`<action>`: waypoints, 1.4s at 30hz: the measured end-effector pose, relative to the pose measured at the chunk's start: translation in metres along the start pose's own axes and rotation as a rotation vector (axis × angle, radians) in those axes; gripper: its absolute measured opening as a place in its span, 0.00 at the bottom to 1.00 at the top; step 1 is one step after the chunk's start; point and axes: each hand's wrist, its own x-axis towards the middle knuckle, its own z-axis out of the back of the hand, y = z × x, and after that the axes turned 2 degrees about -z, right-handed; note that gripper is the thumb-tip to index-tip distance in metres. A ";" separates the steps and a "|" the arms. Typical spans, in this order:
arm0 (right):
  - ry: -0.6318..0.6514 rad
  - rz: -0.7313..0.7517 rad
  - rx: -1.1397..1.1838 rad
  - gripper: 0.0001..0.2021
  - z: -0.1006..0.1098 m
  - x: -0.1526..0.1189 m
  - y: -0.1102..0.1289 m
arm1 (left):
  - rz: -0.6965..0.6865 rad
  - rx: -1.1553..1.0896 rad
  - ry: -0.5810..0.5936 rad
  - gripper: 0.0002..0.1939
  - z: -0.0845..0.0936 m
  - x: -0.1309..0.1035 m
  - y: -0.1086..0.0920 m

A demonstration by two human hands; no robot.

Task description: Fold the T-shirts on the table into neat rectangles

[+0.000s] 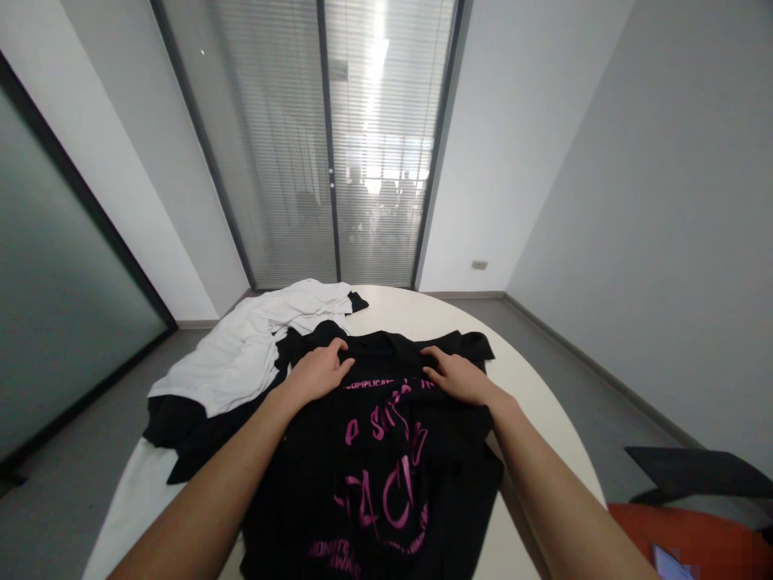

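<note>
- L side of bench (535,403): white garments (241,342), loose heap, running from far edge down along L edge.
- Under/beside heap: blk cloth (175,419), at L edge; small blk bit (358,302) pokes out at heap's R end, nr far edge.
- L hand (320,370): on blk T-shirt's L shoulder by the collar; thumb + index apart, other fingers hidden, can't tell if gripping.
- Blk T-shirt (374,451), pink lettering: mid-bench, collar twd far edge, body running twd near edge; wrinkled, L part touching heap.
- R hand (462,377): on shirt's R shoulder by the collar; thumb + index apart, rest hidden, can't tell if gripping.
- R of shirt: bare strip of bench to curved R edge.
- Beyond R edge, low: red seat (640,528) w/ blk part (700,471) above.
</note>
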 end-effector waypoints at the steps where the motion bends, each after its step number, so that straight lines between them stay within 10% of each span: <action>1: -0.008 -0.022 0.012 0.25 0.001 0.001 0.000 | 0.046 0.010 -0.022 0.19 -0.003 0.001 0.001; 15: -0.127 -0.109 -0.038 0.17 0.005 0.073 -0.023 | 0.375 0.104 -0.111 0.41 -0.025 0.016 0.006; 22: -0.085 -0.196 -0.036 0.12 -0.007 0.079 -0.024 | 0.422 -0.231 -0.152 0.43 -0.028 0.030 0.029; 29: -0.356 -0.465 -0.014 0.18 -0.002 0.077 -0.023 | 0.350 -0.394 -0.191 0.40 -0.033 0.033 0.042; 38: -0.213 -0.164 -0.033 0.21 -0.010 0.080 -0.022 | 0.233 -0.208 -0.396 0.21 -0.017 0.037 0.043; 42: -0.121 -0.084 0.028 0.20 -0.012 0.081 -0.022 | 0.218 -0.031 -0.294 0.25 -0.012 0.053 0.058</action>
